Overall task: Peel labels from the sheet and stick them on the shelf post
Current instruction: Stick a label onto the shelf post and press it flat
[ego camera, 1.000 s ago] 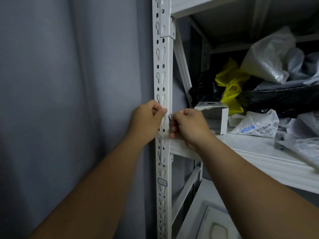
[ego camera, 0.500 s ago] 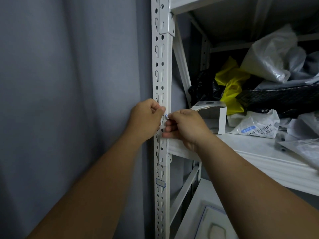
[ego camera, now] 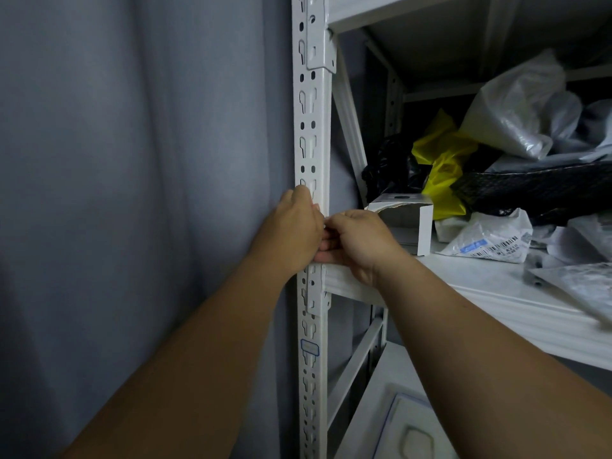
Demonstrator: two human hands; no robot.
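While both hands worked at the post: this was how the job stood.
Done: one blue-outlined label (ego camera: 310, 347) was already stuck on the white slotted shelf post (ego camera: 313, 134), low and near, below the hands.
In hand: left hand (ego camera: 293, 231) was curled against the post's left face; right hand (ego camera: 356, 241) met it from the right, fingertips pinched together at the post's edge. Whether a label lay between them I could not tell; none showed.
Left to do: pressing this label flat, probably, then more labels.
Label sheet: not in view.
Change from a second earlier: a small blue-edged scrap at the right fingertips was now hidden; the hands had closed up and touched.
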